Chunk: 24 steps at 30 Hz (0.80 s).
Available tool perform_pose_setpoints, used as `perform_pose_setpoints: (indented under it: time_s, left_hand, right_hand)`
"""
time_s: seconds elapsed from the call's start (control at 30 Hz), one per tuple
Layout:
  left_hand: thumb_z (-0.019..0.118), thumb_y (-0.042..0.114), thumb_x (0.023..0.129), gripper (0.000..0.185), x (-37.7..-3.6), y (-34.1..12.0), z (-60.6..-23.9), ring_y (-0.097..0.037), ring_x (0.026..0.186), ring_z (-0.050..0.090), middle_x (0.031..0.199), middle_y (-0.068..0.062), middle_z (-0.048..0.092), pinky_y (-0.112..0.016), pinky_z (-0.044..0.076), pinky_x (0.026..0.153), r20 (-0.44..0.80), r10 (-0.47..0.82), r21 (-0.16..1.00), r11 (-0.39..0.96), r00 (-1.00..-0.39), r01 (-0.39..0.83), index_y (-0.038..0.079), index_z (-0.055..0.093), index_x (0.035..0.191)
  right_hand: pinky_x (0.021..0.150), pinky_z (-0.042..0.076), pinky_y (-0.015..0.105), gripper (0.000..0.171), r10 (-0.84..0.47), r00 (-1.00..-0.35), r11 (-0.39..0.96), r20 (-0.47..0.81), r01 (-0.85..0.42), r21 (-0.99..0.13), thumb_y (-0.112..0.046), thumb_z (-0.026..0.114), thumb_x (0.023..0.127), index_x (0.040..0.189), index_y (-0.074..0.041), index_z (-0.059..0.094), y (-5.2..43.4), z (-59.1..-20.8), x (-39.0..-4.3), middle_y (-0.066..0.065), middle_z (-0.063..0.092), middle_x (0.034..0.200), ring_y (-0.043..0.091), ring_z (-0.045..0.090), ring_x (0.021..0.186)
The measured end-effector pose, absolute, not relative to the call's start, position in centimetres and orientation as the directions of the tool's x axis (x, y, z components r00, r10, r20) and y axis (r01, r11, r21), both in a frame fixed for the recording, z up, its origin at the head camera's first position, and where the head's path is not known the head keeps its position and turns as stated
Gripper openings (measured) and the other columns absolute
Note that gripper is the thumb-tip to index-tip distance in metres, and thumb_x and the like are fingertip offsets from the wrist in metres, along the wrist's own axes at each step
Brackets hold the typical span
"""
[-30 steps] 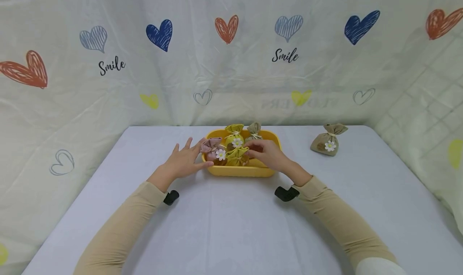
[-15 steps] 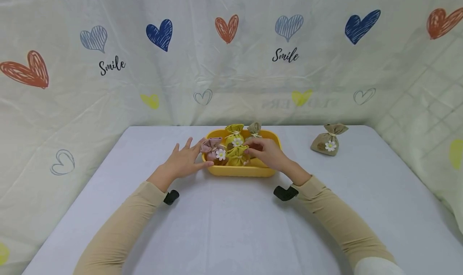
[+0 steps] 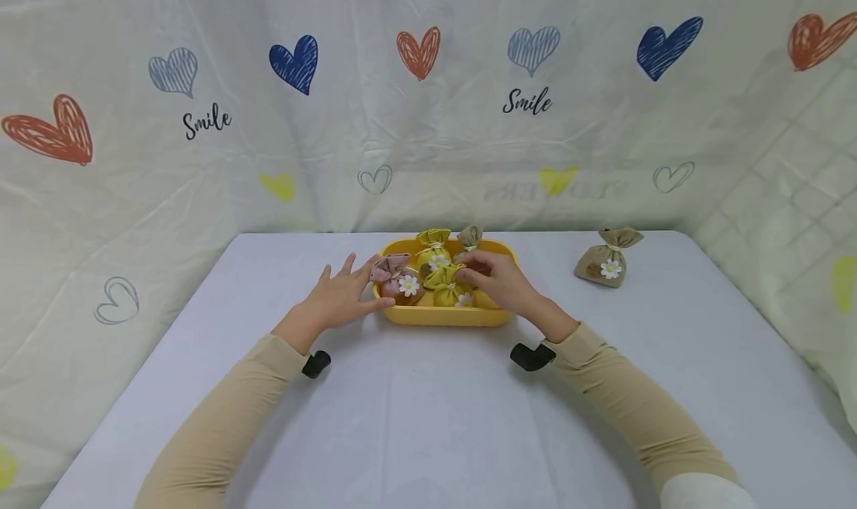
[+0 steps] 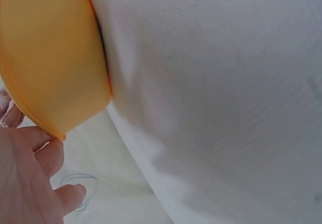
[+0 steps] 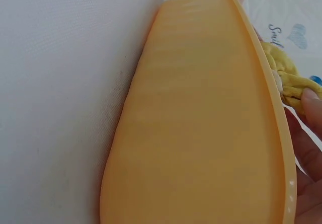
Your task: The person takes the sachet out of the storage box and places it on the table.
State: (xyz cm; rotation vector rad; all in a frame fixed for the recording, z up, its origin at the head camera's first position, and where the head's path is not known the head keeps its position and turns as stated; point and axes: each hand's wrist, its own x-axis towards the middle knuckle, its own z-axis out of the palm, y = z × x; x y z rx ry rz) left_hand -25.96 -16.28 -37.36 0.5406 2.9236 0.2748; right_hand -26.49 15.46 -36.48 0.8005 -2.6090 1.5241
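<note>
- Right hand pinches the gathered top of the front yellow pouch between thumb and fingers; the right wrist view confirms thumb on cloth. Gripping the loose ruffle presumably lets the pouch be turned without squeezing its filled body.
- Left hand is spread wide at the left end of the yellow tray, fingertips touching its rim; judged to be steadying the tray.
- Front yellow pouch is inside the tray near the front wall, between the pink pouch and the right hand. Behind it stand the rear yellow pouch and a beige pouch, the latter partly hidden by the right hand.
- Second beige pouch sits on the table, well apart to the right.
- Compared with half a second ago: front yellow pouch has shifted slightly rightward, its white flower now showing at lower right; more tray floor shows beside the pink pouch. Left hand is unmoved.
</note>
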Motion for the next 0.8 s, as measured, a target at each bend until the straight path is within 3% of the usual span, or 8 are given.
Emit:
perform_pose_setpoints:
  time_s: [0.2, 0.47, 0.8]
  left_hand:
    - [0.044, 0.079, 0.094, 0.103, -26.1, -16.3, -37.2, -0.037, 0.156, 0.003, 0.166, -0.014, 0.027, -0.067, 0.002, 0.119, -0.113, 0.368, 0.211, 0.917, -0.923, 0.339, 0.013, 0.011, 0.166]
    - [0.046, 0.077, 0.094, 0.103, -26.0, -16.3, -37.1, -0.036, 0.156, 0.002, 0.166, -0.014, 0.028, -0.067, 0.001, 0.119, -0.121, 0.369, 0.218, 0.915, -0.921, 0.338, 0.014, 0.010, 0.166]
    - [0.047, 0.076, 0.095, 0.102, -25.7, -16.2, -36.8, -0.037, 0.156, 0.001, 0.166, -0.015, 0.027, -0.068, 0.000, 0.119, -0.128, 0.369, 0.217, 0.916, -0.921, 0.337, 0.012, 0.010, 0.166]
  right_hand:
    - [0.077, 0.056, 0.032, 0.020, -0.382, -0.872, 0.434, 0.305, -0.461, -0.774, -0.013, 0.066, 0.102, 0.116, -0.001, 0.072, 15.7, -36.0, -26.6, 0.010, 0.073, 0.103, 0.024, 0.068, 0.091]
    - [0.080, 0.056, 0.039, 0.016, -0.359, -0.866, 0.436, 0.349, -0.486, -0.758, -0.013, 0.062, 0.104, 0.114, -0.002, 0.069, 16.0, -35.9, -26.8, 0.013, 0.072, 0.103, 0.028, 0.068, 0.093]
    - [0.086, 0.059, 0.047, 0.020, -0.331, -0.893, 0.427, 0.306, -0.431, -0.795, -0.014, 0.059, 0.106, 0.119, 0.001, 0.065, 16.6, -35.2, -27.0, 0.021, 0.072, 0.109, 0.034, 0.071, 0.098]
